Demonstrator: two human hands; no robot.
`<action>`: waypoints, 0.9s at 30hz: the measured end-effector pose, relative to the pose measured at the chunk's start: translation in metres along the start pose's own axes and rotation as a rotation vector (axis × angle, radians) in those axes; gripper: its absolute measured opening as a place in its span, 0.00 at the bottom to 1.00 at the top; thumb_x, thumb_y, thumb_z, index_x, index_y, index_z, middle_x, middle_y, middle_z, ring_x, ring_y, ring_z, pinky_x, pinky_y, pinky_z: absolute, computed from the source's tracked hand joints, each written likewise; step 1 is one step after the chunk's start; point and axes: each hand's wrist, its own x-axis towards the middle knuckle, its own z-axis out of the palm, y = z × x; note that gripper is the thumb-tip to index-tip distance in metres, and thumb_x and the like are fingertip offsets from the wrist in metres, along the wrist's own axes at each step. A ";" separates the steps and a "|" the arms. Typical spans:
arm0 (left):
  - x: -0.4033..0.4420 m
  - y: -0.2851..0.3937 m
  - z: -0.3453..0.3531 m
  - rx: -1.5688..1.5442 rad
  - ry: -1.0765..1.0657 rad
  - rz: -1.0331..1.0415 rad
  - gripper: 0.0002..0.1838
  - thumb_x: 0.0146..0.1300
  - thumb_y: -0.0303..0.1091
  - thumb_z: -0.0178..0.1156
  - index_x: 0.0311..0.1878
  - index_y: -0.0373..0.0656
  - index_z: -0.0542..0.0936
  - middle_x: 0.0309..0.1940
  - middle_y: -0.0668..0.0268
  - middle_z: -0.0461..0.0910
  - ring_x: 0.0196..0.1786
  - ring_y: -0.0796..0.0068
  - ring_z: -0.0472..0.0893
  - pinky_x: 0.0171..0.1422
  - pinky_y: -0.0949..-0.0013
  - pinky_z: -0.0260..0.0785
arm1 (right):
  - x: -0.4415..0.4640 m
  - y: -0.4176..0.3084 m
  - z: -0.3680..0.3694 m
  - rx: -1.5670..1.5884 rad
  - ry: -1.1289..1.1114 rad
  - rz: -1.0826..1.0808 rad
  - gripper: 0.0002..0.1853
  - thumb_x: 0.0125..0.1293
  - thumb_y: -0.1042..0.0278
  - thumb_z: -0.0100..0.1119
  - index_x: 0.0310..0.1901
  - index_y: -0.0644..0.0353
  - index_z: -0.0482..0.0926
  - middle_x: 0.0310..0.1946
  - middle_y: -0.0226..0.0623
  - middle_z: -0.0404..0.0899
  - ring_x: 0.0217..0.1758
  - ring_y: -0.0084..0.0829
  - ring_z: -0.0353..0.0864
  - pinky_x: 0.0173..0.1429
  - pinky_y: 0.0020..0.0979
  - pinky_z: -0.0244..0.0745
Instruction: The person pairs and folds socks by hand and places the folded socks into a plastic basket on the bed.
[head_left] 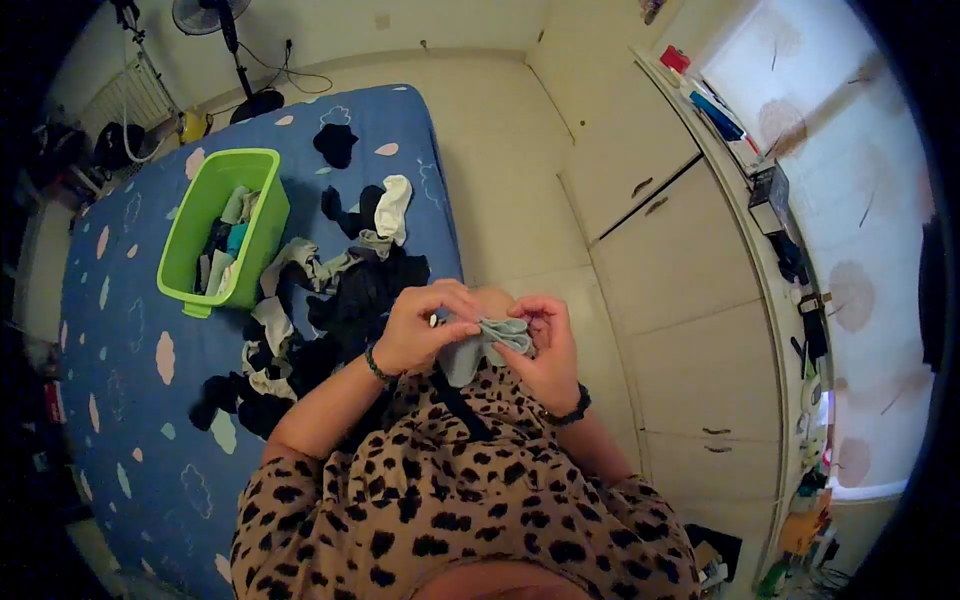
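Note:
A grey-green sock (507, 336) is bunched between my two hands, just in front of my body. My left hand (425, 325) pinches its left side between thumb and fingers. On the other side, my right hand (545, 352) grips the gathered fabric with thumb and fingertips. A lighter grey part (460, 362) hangs below my left hand; whether it is the same sock or a second one I cannot tell. To the left, a loose pile of black, grey and white socks (350, 300) lies on the bed, with a white sock (393, 208) at its far end.
A green plastic bin (270, 225) holding several folded socks stands on the blue patterned bed (140, 400). One black sock (336, 145) lies apart near the bed's far edge. Cabinets (690, 300) line the right side, below a cluttered ledge. A fan (235, 50) stands behind the bed.

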 end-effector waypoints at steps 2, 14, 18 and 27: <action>-0.005 0.004 -0.001 0.196 0.039 0.142 0.05 0.52 0.24 0.69 0.30 0.38 0.81 0.33 0.62 0.84 0.40 0.69 0.82 0.55 0.63 0.69 | -0.003 0.002 0.003 0.096 0.024 -0.040 0.29 0.49 0.91 0.63 0.50 0.60 0.61 0.47 0.39 0.67 0.51 0.26 0.70 0.57 0.27 0.68; -0.024 0.006 -0.006 -0.081 0.140 0.015 0.06 0.56 0.22 0.64 0.37 0.36 0.79 0.38 0.62 0.83 0.43 0.74 0.80 0.58 0.64 0.69 | -0.003 -0.011 0.009 0.279 0.011 0.165 0.15 0.52 0.89 0.60 0.40 0.62 0.70 0.43 0.36 0.73 0.48 0.25 0.73 0.56 0.28 0.69; -0.032 -0.012 -0.003 -0.323 0.145 -0.225 0.20 0.57 0.23 0.61 0.52 0.43 0.67 0.48 0.59 0.78 0.50 0.73 0.78 0.56 0.66 0.71 | 0.010 -0.011 0.004 0.243 -0.035 0.055 0.12 0.54 0.83 0.62 0.37 0.62 0.71 0.41 0.34 0.77 0.46 0.26 0.76 0.52 0.29 0.73; -0.048 -0.049 0.028 -0.385 0.153 -0.233 0.25 0.57 0.18 0.61 0.54 0.46 0.61 0.52 0.64 0.69 0.51 0.77 0.73 0.52 0.73 0.70 | 0.036 -0.020 -0.013 -0.592 0.059 -0.388 0.11 0.46 0.84 0.58 0.33 0.61 0.73 0.31 0.40 0.75 0.34 0.38 0.77 0.41 0.30 0.74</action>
